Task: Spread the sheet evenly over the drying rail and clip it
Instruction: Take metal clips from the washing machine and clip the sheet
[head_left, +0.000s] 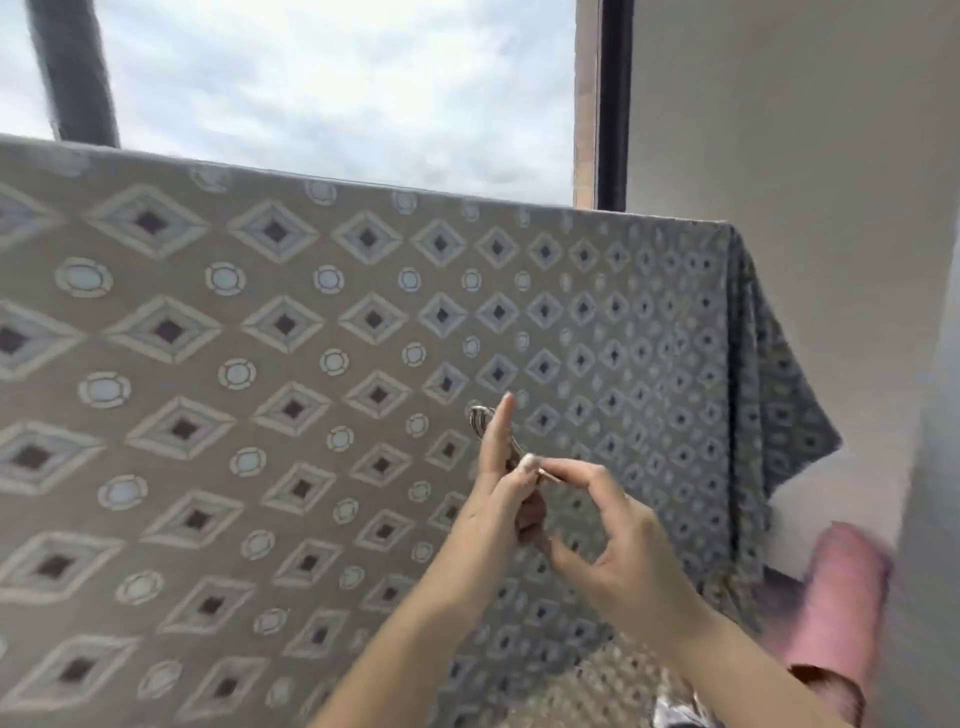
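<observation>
1. Head view: the left hand (501, 499) grips a silvery metal clip (483, 423), its lower fingers curled round the body and its forefinger laid straight up along it. The right hand (618, 551) pinches the clip's lower end between thumb and forefinger. Blur hides whether the clip's mouth is sprung apart.
2. Both hands hold the clip in the air in front of the cloth, not on it, probably to ready it before reaching up.
3. Its long axis runs from lower right to upper left, with the rounded end uppermost and aimed towards the top fold.
4. Behind it, the grey-beige patterned sheet (311, 338) hangs over the drying rail, which is hidden under the fold. The fold lies flat across the frame, and its right corner droops beside the cream wall (779, 130). No clip shows on the fold, so clipping seems not yet done.
</observation>
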